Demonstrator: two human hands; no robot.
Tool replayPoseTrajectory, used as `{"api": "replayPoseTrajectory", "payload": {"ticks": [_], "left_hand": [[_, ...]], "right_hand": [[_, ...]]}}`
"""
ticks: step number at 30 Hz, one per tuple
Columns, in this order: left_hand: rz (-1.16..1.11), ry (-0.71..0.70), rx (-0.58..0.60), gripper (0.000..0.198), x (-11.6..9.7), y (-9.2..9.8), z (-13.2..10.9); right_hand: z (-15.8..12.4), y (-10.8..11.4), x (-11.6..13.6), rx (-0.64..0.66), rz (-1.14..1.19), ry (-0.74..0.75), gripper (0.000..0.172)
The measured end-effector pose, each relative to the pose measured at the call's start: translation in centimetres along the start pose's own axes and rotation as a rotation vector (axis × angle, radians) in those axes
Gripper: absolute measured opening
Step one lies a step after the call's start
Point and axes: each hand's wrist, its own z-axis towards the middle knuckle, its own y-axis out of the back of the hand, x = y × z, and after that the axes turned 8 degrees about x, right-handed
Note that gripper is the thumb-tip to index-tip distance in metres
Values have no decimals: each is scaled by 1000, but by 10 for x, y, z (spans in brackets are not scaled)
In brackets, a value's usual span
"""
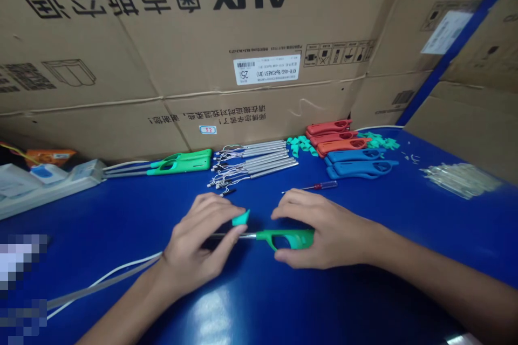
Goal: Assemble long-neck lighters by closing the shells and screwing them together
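Note:
Between the thumb and index finger of my left hand is a small teal plastic piece, shaped like a trigger. My right hand is wrapped round the handle end of a green long-necked lighter, thumb below and fingers over the top. The lighter's metal tube points left and runs behind my left thumb; its far end is hidden by that hand. An open loop in the green handle faces me, with blue table visible through it.
Behind my hands lie metal tubes with wires, teal pieces, red handles, blue handles, green lighters and a screwdriver. Clear sticks lie right, a power strip left. Cardboard walls the back.

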Motion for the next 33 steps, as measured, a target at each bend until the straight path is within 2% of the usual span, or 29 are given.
{"api": "replayPoseTrajectory", "payload": {"ticks": [4,7,11,14,16,20,23,27,31,33], "left_hand": [[89,43,-44,26,15,11,0],[146,53,-54,25,20,15,0],[225,40,-69,22,24,21,1],[350,58,-153,19,30,29,0],[418,122,-236,17,35,35,-2],[466,198,-324,16,43,42,-6],[435,212,-356,17,45,42,-7],[408,254,-385,19,46,41,-7],[426,193,-370,16,45,39,-5],[427,150,-364,15,43,38,-4]], "right_hand": [[0,10,4,282,-72,-185,47],[1,13,8,349,-54,-276,37],[1,17,11,361,-6,-364,26],[-1,18,10,339,9,-387,26],[-3,18,8,315,-13,-372,25],[-4,19,8,275,-24,-369,9],[-6,23,8,267,-31,-416,14],[-10,28,9,276,23,-401,27],[-7,25,8,303,4,-406,40],[-4,22,8,275,-11,-378,37]]}}
